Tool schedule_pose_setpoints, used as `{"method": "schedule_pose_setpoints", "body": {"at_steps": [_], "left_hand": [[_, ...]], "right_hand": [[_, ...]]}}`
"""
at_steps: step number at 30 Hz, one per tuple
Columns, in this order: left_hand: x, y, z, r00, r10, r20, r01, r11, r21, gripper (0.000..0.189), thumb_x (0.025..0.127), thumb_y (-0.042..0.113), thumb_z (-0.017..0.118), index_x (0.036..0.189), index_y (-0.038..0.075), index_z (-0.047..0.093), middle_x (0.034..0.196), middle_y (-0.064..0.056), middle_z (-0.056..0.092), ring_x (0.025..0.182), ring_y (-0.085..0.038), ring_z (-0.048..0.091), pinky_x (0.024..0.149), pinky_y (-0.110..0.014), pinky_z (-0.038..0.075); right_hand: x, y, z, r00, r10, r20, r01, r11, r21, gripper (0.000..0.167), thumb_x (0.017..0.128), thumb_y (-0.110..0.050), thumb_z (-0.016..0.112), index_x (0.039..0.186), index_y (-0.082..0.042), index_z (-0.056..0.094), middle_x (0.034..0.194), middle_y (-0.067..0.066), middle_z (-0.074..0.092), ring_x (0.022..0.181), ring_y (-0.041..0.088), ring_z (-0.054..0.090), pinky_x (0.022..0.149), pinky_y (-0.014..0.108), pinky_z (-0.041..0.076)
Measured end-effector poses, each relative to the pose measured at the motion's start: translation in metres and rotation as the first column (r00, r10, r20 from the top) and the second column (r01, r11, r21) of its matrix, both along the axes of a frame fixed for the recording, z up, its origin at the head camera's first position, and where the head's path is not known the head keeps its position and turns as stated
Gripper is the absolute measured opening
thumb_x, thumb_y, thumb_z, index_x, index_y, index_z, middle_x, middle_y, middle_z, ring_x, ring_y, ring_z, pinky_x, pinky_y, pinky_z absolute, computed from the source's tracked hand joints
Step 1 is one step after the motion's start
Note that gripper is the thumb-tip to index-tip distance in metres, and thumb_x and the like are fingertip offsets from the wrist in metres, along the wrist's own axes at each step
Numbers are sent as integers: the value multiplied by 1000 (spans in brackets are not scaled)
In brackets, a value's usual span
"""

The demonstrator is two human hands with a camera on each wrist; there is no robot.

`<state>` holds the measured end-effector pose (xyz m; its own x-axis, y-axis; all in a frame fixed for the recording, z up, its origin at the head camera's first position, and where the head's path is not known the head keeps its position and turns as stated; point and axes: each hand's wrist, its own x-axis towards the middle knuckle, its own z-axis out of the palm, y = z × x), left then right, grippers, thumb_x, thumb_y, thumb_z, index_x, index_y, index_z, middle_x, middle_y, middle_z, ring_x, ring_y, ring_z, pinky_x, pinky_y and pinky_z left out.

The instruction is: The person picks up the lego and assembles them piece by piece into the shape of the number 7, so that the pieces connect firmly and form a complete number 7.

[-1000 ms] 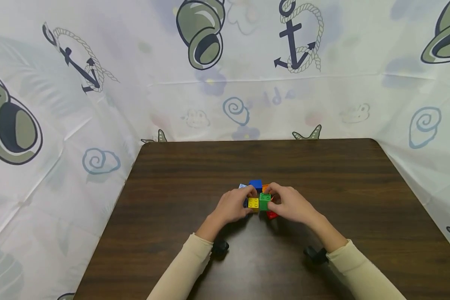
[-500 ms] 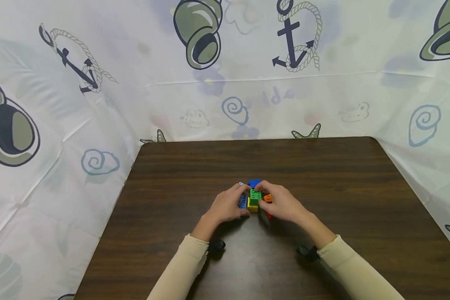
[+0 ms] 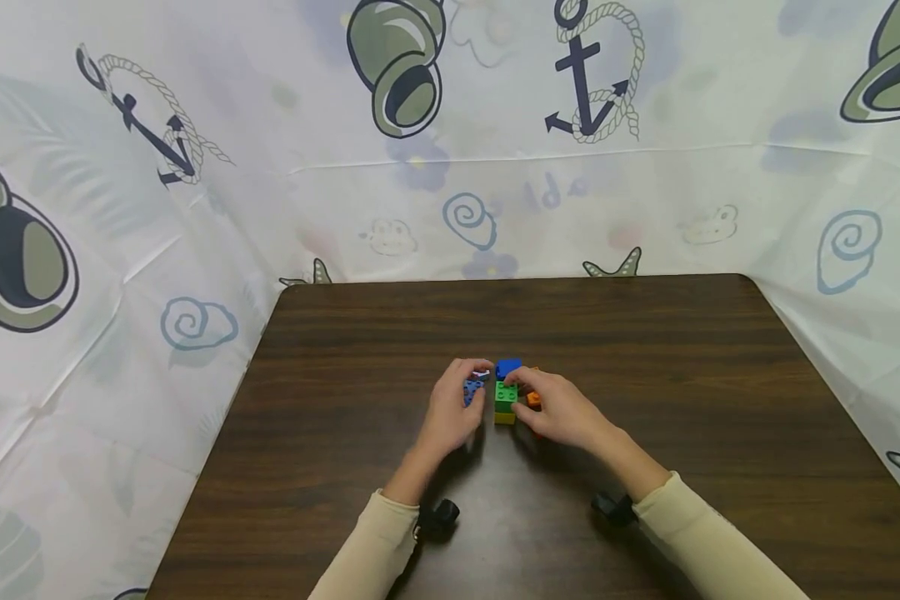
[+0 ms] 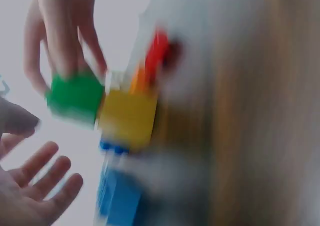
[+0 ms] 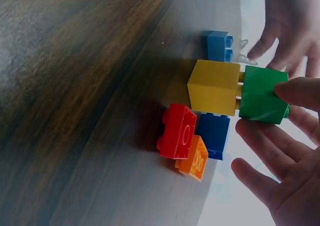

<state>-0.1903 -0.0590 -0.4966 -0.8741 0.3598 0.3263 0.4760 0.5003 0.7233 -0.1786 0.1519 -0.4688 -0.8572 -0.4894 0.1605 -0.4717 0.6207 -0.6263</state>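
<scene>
My right hand (image 3: 566, 408) pinches a green brick (image 3: 506, 396) between thumb and fingers. That brick sits over a yellow brick (image 3: 505, 418), and in the right wrist view a strip of yellow studs shows between the two. My left hand (image 3: 450, 412) is left of this pair, beside a light blue brick (image 3: 472, 393). In the left wrist view its fingers (image 4: 42, 173) are spread and hold nothing. Behind the pair lies a dark blue brick (image 3: 508, 368).
Right of the pair, an orange brick (image 5: 192, 158) and a red brick (image 5: 178, 132) lie close together, partly behind my right hand in the head view. A small whitish piece (image 3: 482, 375) is near the light blue brick. The brown table (image 3: 345, 350) meets a patterned cloth at the back.
My right hand has brought the green brick left, onto the yellow brick. My left hand has come away from the yellow brick and moved left.
</scene>
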Motion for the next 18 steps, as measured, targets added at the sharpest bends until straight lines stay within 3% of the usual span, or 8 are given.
{"method": "schedule_pose_setpoints", "body": {"at_steps": [2, 3, 5, 7, 10, 14, 18], "left_hand": [[9, 7, 1, 990, -53, 129, 34, 989, 146, 36, 99, 15, 56, 135, 11, 53, 129, -13, 55, 116, -28, 54, 91, -46, 48], [12, 10, 0, 977, -84, 197, 44, 979, 199, 38, 103, 22, 52, 139, 10, 49, 133, -14, 53, 120, -28, 52, 94, -48, 46], [16, 17, -1, 944, -118, 307, 42, 970, 241, 46, 105, 34, 45, 144, 10, 43, 139, -11, 49, 126, -26, 48, 99, -49, 42], [16, 24, -5, 922, -124, 366, 20, 961, 277, 50, 106, 39, 39, 145, 9, 42, 141, -9, 48, 129, -25, 45, 103, -50, 37], [11, 33, -13, 916, -124, 382, -9, 945, 327, 48, 106, 40, 39, 141, 10, 48, 138, -6, 53, 126, -24, 48, 102, -48, 39], [4, 39, -22, 919, -162, 360, 11, 922, 387, 41, 106, 37, 41, 135, 11, 54, 132, -6, 57, 119, -21, 53, 98, -42, 42], [-1, 36, -29, 894, -239, 379, 47, 892, 450, 38, 106, 31, 42, 135, 9, 54, 133, -7, 56, 122, -21, 50, 102, -42, 38]], "right_hand": [[0, -1, -1, 1000, 8, -16, -8, 1000, -12, 34, 89, -10, 72, 120, -10, 59, 114, 6, 66, 102, 28, 66, 85, 46, 53], [0, -1, -1, 1000, 11, -23, -11, 1000, -19, 33, 88, -9, 72, 119, -10, 59, 114, 6, 66, 101, 28, 67, 85, 46, 54], [0, 0, -2, 999, 11, -44, -12, 1000, -27, 33, 88, -7, 72, 118, -11, 60, 113, 6, 67, 99, 27, 67, 83, 46, 54], [1, 0, -3, 998, 7, -65, -8, 1000, -24, 33, 88, -8, 72, 118, -12, 60, 112, 5, 67, 97, 26, 67, 82, 46, 54], [3, 2, -4, 995, -3, -101, 3, 1000, 2, 36, 88, -9, 72, 122, -11, 60, 114, 4, 67, 96, 25, 67, 82, 45, 54], [6, 3, -7, 990, -9, -139, 13, 999, 29, 44, 88, -9, 72, 129, -8, 58, 120, 7, 66, 101, 27, 66, 86, 46, 53], [7, 1, -9, 987, 10, -158, -4, 999, 38, 43, 89, -8, 71, 129, -7, 57, 122, 8, 65, 105, 28, 65, 89, 47, 51]]}}
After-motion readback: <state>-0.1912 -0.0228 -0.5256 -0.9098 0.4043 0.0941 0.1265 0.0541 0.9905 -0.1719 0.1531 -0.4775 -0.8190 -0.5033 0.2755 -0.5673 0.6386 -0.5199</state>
